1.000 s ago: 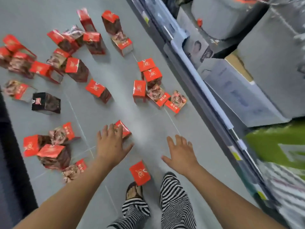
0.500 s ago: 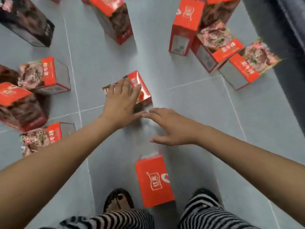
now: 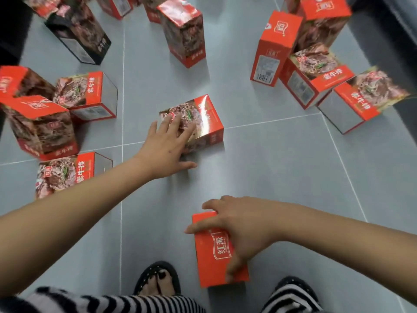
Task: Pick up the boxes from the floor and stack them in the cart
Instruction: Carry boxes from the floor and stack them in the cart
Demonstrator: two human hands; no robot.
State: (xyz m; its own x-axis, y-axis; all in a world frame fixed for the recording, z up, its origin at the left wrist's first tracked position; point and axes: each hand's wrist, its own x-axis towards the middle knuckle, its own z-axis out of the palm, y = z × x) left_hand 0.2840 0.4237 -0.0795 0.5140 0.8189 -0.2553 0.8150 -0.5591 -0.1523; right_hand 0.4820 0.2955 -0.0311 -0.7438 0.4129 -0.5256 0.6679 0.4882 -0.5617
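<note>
Several red snack boxes with meat pictures stand and lie on the grey tiled floor. My left hand (image 3: 165, 144) rests with spread fingers on top of a box lying flat (image 3: 204, 117) at mid-floor; its thumb points along the floor beside the box. My right hand (image 3: 244, 229) grips a plain red box (image 3: 213, 253) lying near my feet, with fingers across its far end and thumb curled at its near end. The cart is out of view.
More boxes cluster at the left (image 3: 86, 92), the far middle (image 3: 184, 32) and the right (image 3: 316, 73). A black box (image 3: 79, 35) lies far left. My sandalled foot (image 3: 158, 280) and striped trousers fill the bottom edge. A dark edge (image 3: 392, 16) runs at the top right.
My right hand moved from beside the left hand back towards my feet and took hold of the plain red box. My left hand stayed on the flat box. The view dropped closer to the floor.
</note>
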